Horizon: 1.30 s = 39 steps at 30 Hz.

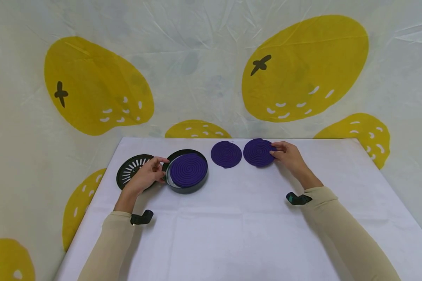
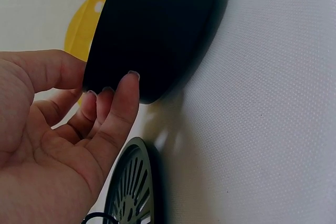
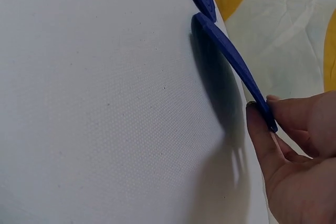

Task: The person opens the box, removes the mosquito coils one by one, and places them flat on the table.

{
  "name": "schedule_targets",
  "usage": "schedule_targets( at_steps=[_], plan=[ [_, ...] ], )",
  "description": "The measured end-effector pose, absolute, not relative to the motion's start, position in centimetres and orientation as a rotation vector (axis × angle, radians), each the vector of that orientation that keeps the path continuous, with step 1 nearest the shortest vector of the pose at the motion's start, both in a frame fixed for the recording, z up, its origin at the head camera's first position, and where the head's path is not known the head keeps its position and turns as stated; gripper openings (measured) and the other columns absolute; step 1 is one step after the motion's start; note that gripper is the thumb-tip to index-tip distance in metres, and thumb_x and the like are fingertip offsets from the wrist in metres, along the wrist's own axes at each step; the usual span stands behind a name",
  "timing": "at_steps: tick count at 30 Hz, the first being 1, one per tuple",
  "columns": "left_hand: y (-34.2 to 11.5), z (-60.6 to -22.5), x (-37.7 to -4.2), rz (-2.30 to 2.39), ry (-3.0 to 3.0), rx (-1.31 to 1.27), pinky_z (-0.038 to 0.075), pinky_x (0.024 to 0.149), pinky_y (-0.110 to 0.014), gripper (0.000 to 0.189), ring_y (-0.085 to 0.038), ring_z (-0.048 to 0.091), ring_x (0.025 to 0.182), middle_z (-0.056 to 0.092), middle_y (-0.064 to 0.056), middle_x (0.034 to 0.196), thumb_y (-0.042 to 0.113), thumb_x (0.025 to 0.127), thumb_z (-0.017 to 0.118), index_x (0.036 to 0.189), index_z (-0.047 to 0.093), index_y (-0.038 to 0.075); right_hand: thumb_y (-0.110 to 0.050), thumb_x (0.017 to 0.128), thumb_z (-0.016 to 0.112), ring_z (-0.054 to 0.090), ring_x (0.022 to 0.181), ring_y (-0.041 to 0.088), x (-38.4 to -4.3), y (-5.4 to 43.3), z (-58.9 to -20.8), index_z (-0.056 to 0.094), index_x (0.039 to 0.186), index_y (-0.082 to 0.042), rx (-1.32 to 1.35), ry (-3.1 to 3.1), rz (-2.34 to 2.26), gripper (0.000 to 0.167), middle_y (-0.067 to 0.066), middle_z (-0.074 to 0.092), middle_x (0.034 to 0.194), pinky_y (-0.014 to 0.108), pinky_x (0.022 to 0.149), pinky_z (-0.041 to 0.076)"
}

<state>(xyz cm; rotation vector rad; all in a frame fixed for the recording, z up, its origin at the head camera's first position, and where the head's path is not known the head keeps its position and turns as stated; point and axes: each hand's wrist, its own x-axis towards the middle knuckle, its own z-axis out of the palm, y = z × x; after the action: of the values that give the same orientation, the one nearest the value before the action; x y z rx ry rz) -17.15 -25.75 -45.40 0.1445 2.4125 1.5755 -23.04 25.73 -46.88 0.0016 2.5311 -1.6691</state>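
My left hand (image 1: pixel 148 174) grips the near-left rim of a round black mosquito coil tin (image 1: pixel 185 191), whose dark side (image 2: pixel 157 30) fills the top of the left wrist view. A purple spiral mosquito coil (image 1: pixel 188 170) lies in the tin, toward its right. With thumb and fingers, my right hand (image 1: pixel 287 156) pinches the right edge of another purple mosquito coil (image 1: pixel 258 153). That coil (image 3: pixel 236 59) slants in the right wrist view, its held edge raised above the table. Left of it a third purple coil (image 1: pixel 226 154) rests flat.
A black slotted lid (image 1: pixel 131 169) lies at the far left, partly behind the left hand. White cloth covers the table (image 1: pixel 214 238). Behind its far edge hangs a pale sheet (image 1: pixel 197 70) printed with yellow fruit shapes.
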Motion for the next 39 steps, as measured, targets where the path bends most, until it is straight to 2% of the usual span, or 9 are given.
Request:
schedule_targets(
  at_steps=[8,19,25,34,39],
  plan=[
    [-25.7,-45.2,-17.2,1.573,2.42,0.143,0.062,0.072,-0.037,0.045,-0.028,0.059,0.083,0.043,-0.01,0.089,-0.005,0.093,0.061,0.137,0.053,0.002,-0.003,0.098,0.063,0.058,0.089,-0.001,-23.1,26.2,-47.0,0.05,0.14,0.012,-0.042,2.55,-1.649,0.046,0.032,0.056,0.13,0.013,0.081,0.056],
    [-25.6,-44.9,-17.2,1.578,2.407,0.139,0.062,0.072,-0.037,0.044,-0.028,0.058,0.084,0.042,-0.009,0.09,-0.005,0.093,0.061,0.136,0.053,0.003,-0.002,0.097,0.064,0.059,0.09,0.001,-23.1,26.7,-46.9,0.05,0.138,0.013,-0.065,2.652,-1.543,0.046,0.034,0.059,0.13,0.006,0.076,0.05],
    [-25.7,-45.0,-17.2,1.578,2.398,0.144,0.062,0.073,-0.039,0.045,-0.026,0.057,0.083,0.042,-0.009,0.09,-0.006,0.093,0.061,0.137,0.052,0.002,0.002,0.097,0.059,0.062,0.088,0.0,-23.2,27.0,-46.5,0.048,0.138,0.015,-0.054,2.651,-1.518,0.045,0.036,0.059,0.129,0.007,0.074,0.051],
    [-25.8,-45.1,-17.2,1.59,2.389,0.143,0.062,0.073,-0.039,0.044,-0.028,0.056,0.085,0.042,-0.01,0.09,-0.005,0.093,0.061,0.136,0.052,0.002,0.004,0.098,0.058,0.067,0.099,0.017,-23.1,27.2,-46.1,0.049,0.138,0.014,-0.024,2.624,-1.488,0.042,0.035,0.061,0.127,0.01,0.075,0.054],
    [-25.8,-45.3,-17.3,1.587,2.388,0.141,0.062,0.074,-0.04,0.044,-0.028,0.056,0.085,0.042,-0.01,0.09,-0.005,0.093,0.061,0.136,0.053,0.003,0.004,0.098,0.057,0.066,0.095,0.012,-23.2,27.0,-46.3,0.048,0.137,0.016,-0.02,2.578,-1.531,0.042,0.037,0.058,0.128,0.014,0.077,0.056]
  ],
)
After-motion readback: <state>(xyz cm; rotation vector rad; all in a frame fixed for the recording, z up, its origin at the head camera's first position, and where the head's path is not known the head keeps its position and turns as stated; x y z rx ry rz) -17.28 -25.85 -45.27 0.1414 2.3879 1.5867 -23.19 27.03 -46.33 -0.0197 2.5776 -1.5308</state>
